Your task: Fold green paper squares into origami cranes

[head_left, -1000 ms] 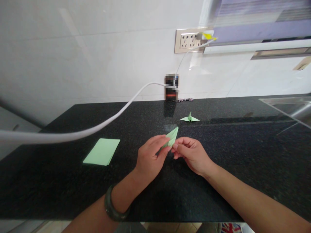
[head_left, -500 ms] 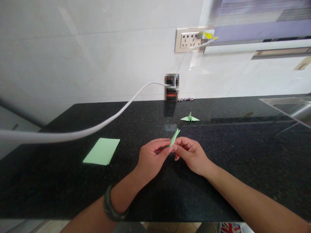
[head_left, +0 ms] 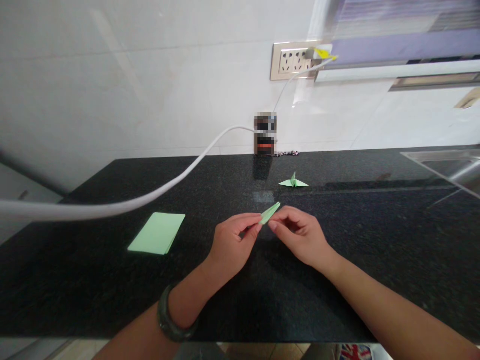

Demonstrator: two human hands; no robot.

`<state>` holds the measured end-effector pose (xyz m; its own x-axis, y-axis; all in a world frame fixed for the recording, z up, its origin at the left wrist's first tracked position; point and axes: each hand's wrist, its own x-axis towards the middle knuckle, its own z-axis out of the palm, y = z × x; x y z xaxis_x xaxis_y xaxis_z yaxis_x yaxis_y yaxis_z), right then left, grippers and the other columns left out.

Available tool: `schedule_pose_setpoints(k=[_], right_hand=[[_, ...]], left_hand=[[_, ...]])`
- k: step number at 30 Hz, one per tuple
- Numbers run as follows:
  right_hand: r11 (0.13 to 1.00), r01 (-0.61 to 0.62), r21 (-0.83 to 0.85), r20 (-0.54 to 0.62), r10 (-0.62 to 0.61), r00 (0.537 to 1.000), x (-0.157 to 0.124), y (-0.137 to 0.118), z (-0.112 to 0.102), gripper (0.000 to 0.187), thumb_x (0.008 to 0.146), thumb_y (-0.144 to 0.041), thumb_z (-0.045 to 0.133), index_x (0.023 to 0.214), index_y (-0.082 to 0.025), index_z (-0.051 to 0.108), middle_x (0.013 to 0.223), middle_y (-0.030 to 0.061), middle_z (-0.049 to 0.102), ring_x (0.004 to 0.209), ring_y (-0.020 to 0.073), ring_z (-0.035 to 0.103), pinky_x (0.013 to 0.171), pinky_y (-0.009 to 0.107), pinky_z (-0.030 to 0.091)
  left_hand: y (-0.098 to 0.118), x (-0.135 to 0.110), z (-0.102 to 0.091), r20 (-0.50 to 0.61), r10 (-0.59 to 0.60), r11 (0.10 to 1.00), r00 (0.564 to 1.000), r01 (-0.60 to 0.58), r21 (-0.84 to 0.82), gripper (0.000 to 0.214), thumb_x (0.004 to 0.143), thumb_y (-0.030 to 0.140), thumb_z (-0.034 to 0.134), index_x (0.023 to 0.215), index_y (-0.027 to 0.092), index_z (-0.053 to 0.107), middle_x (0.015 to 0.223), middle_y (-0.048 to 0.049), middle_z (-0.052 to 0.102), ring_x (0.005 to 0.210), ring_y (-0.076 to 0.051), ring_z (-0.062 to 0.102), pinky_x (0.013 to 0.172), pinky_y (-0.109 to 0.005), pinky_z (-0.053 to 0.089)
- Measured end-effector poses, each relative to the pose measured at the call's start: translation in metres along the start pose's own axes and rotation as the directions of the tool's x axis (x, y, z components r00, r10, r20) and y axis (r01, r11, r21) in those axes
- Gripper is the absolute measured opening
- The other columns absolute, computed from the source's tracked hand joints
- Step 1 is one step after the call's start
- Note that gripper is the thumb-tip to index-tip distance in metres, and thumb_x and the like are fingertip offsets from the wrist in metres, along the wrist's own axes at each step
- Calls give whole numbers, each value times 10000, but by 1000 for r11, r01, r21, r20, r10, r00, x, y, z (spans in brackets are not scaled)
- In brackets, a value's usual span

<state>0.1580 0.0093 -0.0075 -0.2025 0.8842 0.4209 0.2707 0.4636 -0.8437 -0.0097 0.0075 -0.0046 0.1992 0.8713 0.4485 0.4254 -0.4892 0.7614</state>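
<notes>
A narrow piece of folded green paper [head_left: 270, 213] is held over the dark counter, its pointed end tilted up and to the right. My left hand [head_left: 237, 244] pinches its lower left end between thumb and fingers. At its lower right edge, the thumb and curled forefinger of my right hand [head_left: 302, 236] are closed on the paper; the exact contact is partly hidden. A finished green paper crane [head_left: 294, 183] with spread wings stands just beyond my hands. To the left lies a stack of green paper sheets [head_left: 157, 233].
A white cable [head_left: 165, 192] crosses the view from the left to a blurred-out dark object [head_left: 265, 134] by the wall. A beaded strand [head_left: 288, 153] lies beside it. The wall socket [head_left: 292, 61] holds a plug. At right is a metal sink edge [head_left: 442, 157].
The folded paper has tipped over towards the right and shows more of its side. My right hand has shifted slightly right and its fingers have changed their hold; my left hand has hardly moved.
</notes>
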Motion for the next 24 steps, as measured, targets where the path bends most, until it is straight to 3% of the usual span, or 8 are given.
schedule_pose_setpoints(k=[2, 4, 7, 13, 18, 24], right_hand=[[950, 204, -237, -104, -234, 967, 2, -4, -7, 126, 740, -238, 586, 854, -185, 597, 750, 35, 546, 717, 155, 512, 638, 303, 448], [850, 346, -398, 19, -370, 929, 5, -6, -13, 210, 734, -232, 597, 941, -193, 595, 916, 74, 559, 901, 208, 502, 795, 388, 415], [775, 461, -432, 242, -392, 887, 9, -4, -17, 202, 779, -221, 551, 976, -205, 594, 995, 76, 582, 997, 232, 475, 878, 437, 367], [889, 379, -258, 266, -312, 912, 8, 1, -13, 216, 795, -204, 530, 1003, -176, 581, 949, 83, 603, 895, 182, 543, 785, 343, 459], [925, 327, -195, 239, -279, 930, 7, 2, -11, 187, 815, -161, 493, 960, -168, 612, 908, 78, 619, 848, 152, 568, 744, 288, 480], [961, 239, -140, 149, -218, 965, 7, 0, -9, 158, 813, -171, 498, 894, -189, 632, 835, 55, 631, 767, 142, 585, 676, 272, 483]], left_hand=[[-1, 0, 0, 25, 40, 998, 999, -42, 56, 187, 758, 182, 539, 895, 167, 666, 935, -62, 668, 875, -153, 598, 823, -289, 469], [0, 0, -1, 64, 76, 993, 995, -82, 85, 189, 769, 173, 524, 901, 161, 658, 931, -59, 667, 877, -147, 594, 825, -283, 467], [1, 0, -2, 108, 125, 985, 986, -137, 103, 187, 782, 169, 507, 903, 158, 649, 931, -56, 663, 879, -142, 589, 824, -282, 464], [0, 1, -3, 126, 165, 975, 978, -181, 127, 172, 786, 168, 502, 884, 157, 644, 917, -57, 661, 869, -143, 587, 815, -284, 461], [0, 2, -4, 105, 155, 981, 982, -165, 99, 147, 782, 197, 515, 850, 176, 643, 869, -45, 664, 825, -142, 592, 778, -277, 468], [4, 2, -5, 123, -1, 1000, 992, 4, -29, 231, 704, 257, 610, 922, 179, 616, 930, -56, 627, 867, -164, 577, 789, -286, 465]])
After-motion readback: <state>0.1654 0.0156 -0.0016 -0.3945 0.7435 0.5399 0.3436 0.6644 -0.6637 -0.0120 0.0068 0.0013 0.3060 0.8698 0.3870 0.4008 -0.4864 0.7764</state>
